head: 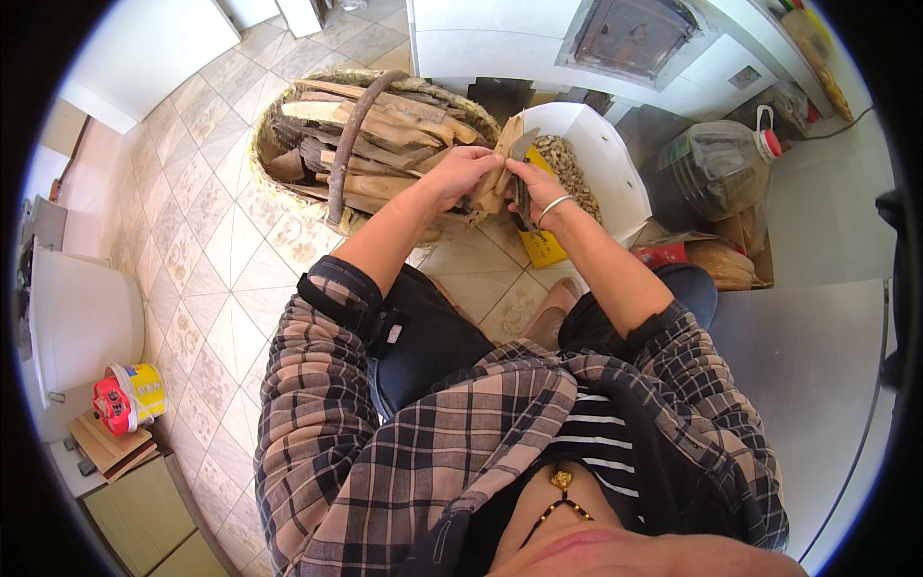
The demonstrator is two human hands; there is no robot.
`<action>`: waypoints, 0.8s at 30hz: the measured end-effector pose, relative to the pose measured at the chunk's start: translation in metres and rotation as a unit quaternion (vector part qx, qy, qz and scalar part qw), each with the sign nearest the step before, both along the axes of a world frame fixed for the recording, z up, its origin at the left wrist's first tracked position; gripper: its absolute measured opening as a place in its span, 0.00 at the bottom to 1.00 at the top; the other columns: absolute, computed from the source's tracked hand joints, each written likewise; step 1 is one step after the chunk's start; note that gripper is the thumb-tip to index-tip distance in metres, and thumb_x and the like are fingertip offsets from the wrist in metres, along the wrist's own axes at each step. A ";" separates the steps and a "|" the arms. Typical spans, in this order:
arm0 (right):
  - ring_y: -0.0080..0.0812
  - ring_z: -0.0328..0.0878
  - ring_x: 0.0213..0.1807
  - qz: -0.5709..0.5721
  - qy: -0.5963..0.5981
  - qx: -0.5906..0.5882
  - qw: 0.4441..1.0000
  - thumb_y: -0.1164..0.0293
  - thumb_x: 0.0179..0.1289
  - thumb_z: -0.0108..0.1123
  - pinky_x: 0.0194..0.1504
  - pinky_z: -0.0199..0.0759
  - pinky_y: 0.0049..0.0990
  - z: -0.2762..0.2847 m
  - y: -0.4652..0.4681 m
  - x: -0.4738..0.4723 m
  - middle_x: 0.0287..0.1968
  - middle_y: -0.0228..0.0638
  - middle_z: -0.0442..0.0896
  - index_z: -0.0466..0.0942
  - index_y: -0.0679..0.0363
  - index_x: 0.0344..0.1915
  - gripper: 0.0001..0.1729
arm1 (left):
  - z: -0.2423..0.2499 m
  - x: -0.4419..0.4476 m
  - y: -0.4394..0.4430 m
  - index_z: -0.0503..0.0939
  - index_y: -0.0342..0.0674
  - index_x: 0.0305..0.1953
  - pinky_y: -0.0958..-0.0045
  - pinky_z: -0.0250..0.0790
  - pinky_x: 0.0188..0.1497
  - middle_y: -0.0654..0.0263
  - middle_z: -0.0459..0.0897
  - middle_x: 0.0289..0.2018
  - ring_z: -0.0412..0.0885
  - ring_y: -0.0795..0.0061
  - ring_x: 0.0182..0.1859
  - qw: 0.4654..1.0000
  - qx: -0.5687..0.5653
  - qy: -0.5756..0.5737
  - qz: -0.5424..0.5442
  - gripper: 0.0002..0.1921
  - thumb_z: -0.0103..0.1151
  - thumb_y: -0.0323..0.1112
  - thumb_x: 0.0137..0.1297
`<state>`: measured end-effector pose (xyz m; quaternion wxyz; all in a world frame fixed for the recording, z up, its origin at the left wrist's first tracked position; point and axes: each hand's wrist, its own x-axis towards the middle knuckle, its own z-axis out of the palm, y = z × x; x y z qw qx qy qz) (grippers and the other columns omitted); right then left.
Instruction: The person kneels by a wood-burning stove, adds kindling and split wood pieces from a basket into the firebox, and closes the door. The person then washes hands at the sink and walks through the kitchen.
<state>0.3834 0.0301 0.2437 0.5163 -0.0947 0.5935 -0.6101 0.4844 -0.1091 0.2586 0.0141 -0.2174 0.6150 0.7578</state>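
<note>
My left hand (461,170) is closed on a piece of split wood (493,189), its thumb near the thumb of my other hand. My right hand (537,191), with a bangle at the wrist, grips several thin dark and pale pieces of wood or bark (520,148); just what they are cannot be told. Both hands are above the right end of a woven basket (261,137) filled with split firewood (389,126) under a thick wooden handle (353,137). Just beyond my right hand is a white box (613,162) holding small light-brown pieces (562,162).
A yellow box (542,249) stands beside the white box. A large plastic jug (710,169) with a red cap lies at the right, above a red package (660,251). A metal door (627,32) is set in the white wall ahead. A yellow-and-red bucket (140,393) is at far left.
</note>
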 end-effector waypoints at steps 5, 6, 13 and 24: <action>0.25 0.74 0.34 -0.009 0.008 0.004 1.000 0.59 0.58 0.58 0.27 0.69 0.26 -0.010 0.002 -0.003 0.35 0.29 0.78 0.73 0.55 0.41 0.15 | -0.003 0.002 -0.006 0.78 0.34 0.45 0.75 0.69 0.38 0.66 0.81 0.35 0.76 0.79 0.35 0.993 -0.117 -0.013 0.022 0.14 0.55 0.34 0.59; 0.25 0.74 0.33 -0.013 0.008 0.008 1.000 0.60 0.58 0.58 0.26 0.69 0.26 -0.012 0.002 -0.004 0.34 0.30 0.78 0.73 0.56 0.40 0.14 | -0.002 0.003 -0.009 0.79 0.34 0.44 0.76 0.69 0.38 0.66 0.81 0.34 0.76 0.79 0.34 0.990 -0.138 -0.009 0.029 0.14 0.56 0.33 0.57; 0.28 0.76 0.29 -0.046 -0.023 0.055 0.997 0.63 0.59 0.56 0.28 0.74 0.29 -0.014 0.008 -0.014 0.26 0.31 0.78 0.73 0.57 0.36 0.11 | -0.003 0.004 -0.054 0.83 0.46 0.39 0.71 0.67 0.48 0.60 0.79 0.44 0.75 0.68 0.44 0.892 -0.409 0.106 0.160 0.12 0.58 0.27 0.51; 0.29 0.76 0.34 -0.027 -0.155 -0.020 0.987 0.42 0.61 0.49 0.39 0.75 0.38 0.002 0.007 -0.006 0.33 0.33 0.77 0.71 0.56 0.44 0.28 | -0.005 0.001 -0.021 0.84 0.52 0.37 0.66 0.61 0.57 0.58 0.73 0.53 0.69 0.58 0.55 0.793 -0.516 0.304 0.113 0.18 0.56 0.18 0.50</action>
